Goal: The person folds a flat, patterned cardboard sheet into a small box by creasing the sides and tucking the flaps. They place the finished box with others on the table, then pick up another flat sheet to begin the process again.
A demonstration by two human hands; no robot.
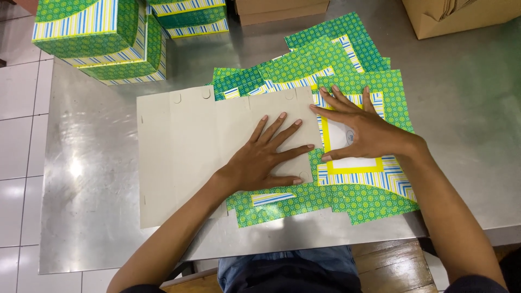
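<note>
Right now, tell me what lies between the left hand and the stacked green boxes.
In the head view, the grey back of the flattened carton sheet under the left hand, then bare steel table up to the stacked green boxes.

Folded green patterned boxes with striped bands stack at the steel table's far left corner — plain brown cartons sit along the far edge; white floor tiles show left.
</note>
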